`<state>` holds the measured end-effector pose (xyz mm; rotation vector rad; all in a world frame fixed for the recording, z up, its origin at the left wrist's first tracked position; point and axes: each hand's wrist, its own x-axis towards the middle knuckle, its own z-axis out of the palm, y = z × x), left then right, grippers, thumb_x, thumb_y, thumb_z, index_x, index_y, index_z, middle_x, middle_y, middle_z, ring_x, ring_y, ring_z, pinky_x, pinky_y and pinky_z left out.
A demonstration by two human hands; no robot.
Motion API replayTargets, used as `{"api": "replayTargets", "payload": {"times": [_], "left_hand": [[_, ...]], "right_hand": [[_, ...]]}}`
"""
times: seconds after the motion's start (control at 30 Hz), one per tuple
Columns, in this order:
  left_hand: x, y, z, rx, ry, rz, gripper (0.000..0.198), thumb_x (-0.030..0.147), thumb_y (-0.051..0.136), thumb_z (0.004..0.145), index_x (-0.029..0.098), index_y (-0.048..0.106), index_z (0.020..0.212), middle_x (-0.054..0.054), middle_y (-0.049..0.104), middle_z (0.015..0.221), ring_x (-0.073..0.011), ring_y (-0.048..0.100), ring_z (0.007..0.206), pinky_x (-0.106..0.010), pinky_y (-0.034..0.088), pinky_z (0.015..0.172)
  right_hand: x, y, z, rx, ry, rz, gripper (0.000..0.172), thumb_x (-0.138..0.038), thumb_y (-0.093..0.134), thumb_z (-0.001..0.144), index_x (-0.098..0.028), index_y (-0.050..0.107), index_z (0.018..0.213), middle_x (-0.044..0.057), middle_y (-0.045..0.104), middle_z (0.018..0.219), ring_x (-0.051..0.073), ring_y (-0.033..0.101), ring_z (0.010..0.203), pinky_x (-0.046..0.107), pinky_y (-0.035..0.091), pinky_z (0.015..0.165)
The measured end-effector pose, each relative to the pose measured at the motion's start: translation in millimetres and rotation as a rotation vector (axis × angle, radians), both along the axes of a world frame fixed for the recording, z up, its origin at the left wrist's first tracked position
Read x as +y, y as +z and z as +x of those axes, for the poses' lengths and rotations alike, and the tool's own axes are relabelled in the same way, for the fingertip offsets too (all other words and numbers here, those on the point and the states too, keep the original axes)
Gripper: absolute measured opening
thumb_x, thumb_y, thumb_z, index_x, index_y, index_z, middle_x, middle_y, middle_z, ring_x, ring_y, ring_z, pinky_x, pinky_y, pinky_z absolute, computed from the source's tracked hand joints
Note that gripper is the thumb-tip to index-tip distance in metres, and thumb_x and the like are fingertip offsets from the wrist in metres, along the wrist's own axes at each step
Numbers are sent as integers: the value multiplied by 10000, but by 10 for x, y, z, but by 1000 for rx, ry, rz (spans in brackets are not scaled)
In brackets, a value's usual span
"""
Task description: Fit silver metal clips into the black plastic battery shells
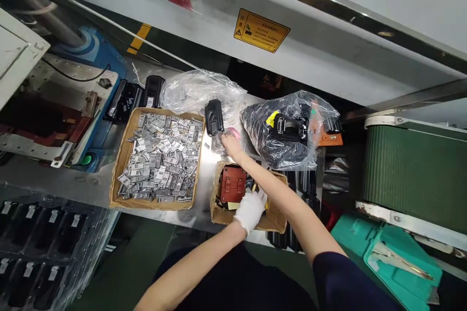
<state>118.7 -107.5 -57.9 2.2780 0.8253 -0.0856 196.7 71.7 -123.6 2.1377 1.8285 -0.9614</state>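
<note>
My right hand (232, 146) is bare and reaches over to a small clear plastic bag (218, 143) on the metal bench, with something pink beside it. Its fingers are bent together and hide what they pinch. A black ribbed case (214, 117) lies just beyond that hand. My left hand (251, 212), in a white glove, is inside a small cardboard box (218, 215), under my right forearm. Its fingertips are partly hidden near a brass-coloured piece (254, 187). The same box holds a dark red block with strap-like parts (232, 183).
A shallow cardboard tray (114, 199) full of small grey metal parts lies left. Plastic-bagged black parts (288, 148) lie right, near an orange piece (330, 139). A blue press (93, 51) stands far left, a green conveyor (416, 170) right, and a teal bin (365, 248) below it.
</note>
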Motion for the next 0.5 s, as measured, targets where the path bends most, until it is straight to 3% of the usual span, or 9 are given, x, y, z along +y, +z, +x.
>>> {"api": "replayTargets", "payload": {"times": [0.1,0.17,0.3,0.4,0.5], "left_hand": [[45,95,-336,-66,-106,-19,239,115,665,960,166,728,1184,-90,744,1213,-261,738,982,-383,651,807],[182,98,-599,-140,-104,-55,209,182,637,984,199,746,1162,-48,766,1183,-261,753,964,-401,669,823],[692,55,-1026,-253,150,-19,299,240,484,1072,180,722,1243,-83,757,1249,-225,721,1154,-407,588,1086],[1080,124,-1136,-287,341,53,378,351,436,1104,119,683,1272,-147,733,1245,-245,709,1153,-432,579,1078],[1259,318,-1088,-371,314,170,433,445,416,1106,116,645,1271,-140,728,1140,-242,728,1025,-391,620,921]], "right_hand": [[8,-4,89,147,-109,26,274,-294,722,1003,-136,692,1225,117,685,1309,285,652,1243,535,540,1084],[-4,13,168,280,-208,65,208,-247,724,994,-131,711,1166,107,705,1280,286,646,1265,554,511,1118],[-171,133,245,584,-504,206,196,-157,602,1024,-123,723,1174,131,738,1266,230,681,1236,462,497,1156],[-508,362,153,807,-771,307,312,-328,572,1041,-133,703,1247,155,752,1255,205,739,1136,381,558,1087],[-978,726,-37,992,-947,356,472,-592,648,949,-183,741,1166,116,779,1171,199,767,1038,336,620,971]]}}
